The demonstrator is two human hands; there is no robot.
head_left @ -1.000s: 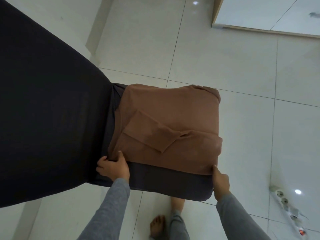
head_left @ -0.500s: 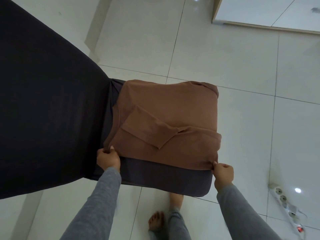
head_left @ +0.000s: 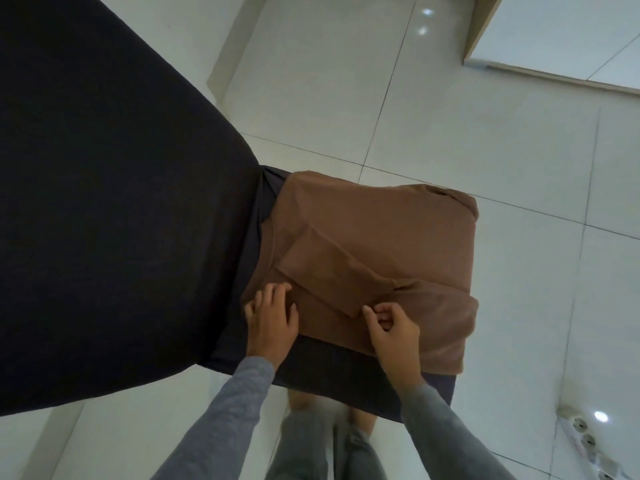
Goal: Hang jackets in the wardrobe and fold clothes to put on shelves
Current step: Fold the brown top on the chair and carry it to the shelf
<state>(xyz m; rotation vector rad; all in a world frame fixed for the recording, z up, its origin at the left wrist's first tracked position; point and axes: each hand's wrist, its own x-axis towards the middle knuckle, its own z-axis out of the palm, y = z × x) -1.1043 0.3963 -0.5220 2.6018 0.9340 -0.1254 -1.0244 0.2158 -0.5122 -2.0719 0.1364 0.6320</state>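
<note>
A brown long-sleeved top (head_left: 381,233) lies partly folded on a dark-covered seat (head_left: 332,372), one sleeve laid diagonally across its body. My left hand (head_left: 272,318) rests flat with fingers spread on the top's near left part, beside the sleeve. My right hand (head_left: 393,322) hovers over the sleeve's cuff end with thumb and fingers curled close together; whether it pinches the cuff is unclear.
A large black fabric mass (head_left: 110,202) fills the left side and meets the seat. White tiled floor (head_left: 433,109) surrounds it. A white power strip (head_left: 585,441) lies at the lower right. A pale cabinet base (head_left: 554,39) stands at the top right. My legs are below the seat.
Both hands left the top's near corners and moved inward onto the garment, the left beside the sleeve and the right to the cuff. The camera moved closer.
</note>
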